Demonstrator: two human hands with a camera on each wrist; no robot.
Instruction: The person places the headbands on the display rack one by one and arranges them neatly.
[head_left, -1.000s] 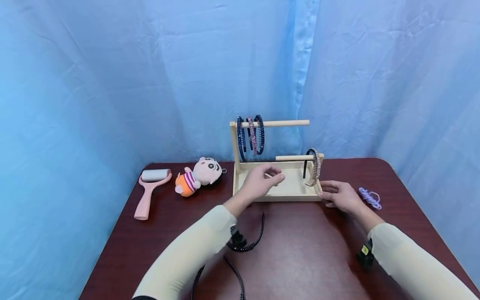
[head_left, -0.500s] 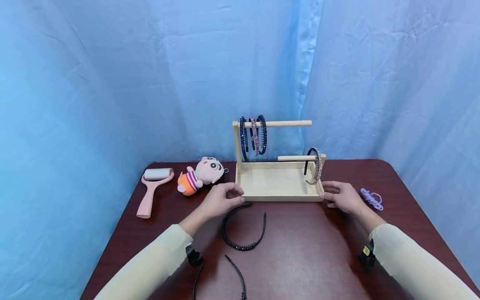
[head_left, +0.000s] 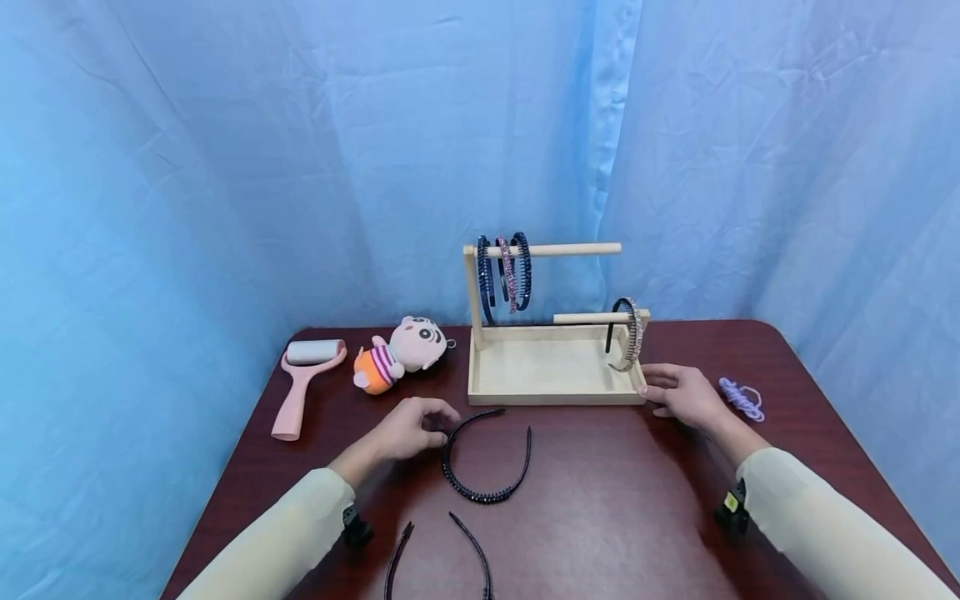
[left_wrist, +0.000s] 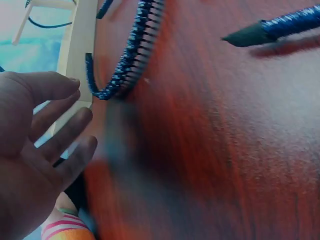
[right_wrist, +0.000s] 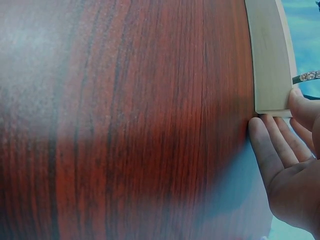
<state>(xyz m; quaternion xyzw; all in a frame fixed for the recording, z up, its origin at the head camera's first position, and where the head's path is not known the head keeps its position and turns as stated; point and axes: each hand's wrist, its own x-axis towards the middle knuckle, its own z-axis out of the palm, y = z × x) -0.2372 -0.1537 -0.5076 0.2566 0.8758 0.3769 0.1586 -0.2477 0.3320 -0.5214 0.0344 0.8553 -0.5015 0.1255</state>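
My left hand (head_left: 415, 427) is by a black beaded headband (head_left: 487, 498) lying on the table, its relaxed fingers near the band's left side; in the left wrist view nothing lies between those fingers and the headband's toothed inside shows. A second black headband (head_left: 480, 550) lies nearer, cut off by the frame edge. My right hand (head_left: 686, 396) rests at the right front corner of a wooden headband stand (head_left: 555, 399), fingers extended against its end and thumb near the rim (right_wrist: 272, 60). Several headbands, dark blue and pink (head_left: 508, 275), hang on the upper rod; a glittery one (head_left: 636, 337) hangs on the lower rod.
A pink lint roller (head_left: 296, 396) and a plush doll (head_left: 401, 354) in striped clothes lie left of the stand. A bundle of lilac cord (head_left: 741, 398) lies to the right of my right hand. Blue curtains (head_left: 375, 167) surround the dark red table (head_left: 615, 500).
My left hand has drawn back from over the stand's tray, leftward and nearer, to beside the black headband. My right hand has stayed at the stand's corner.
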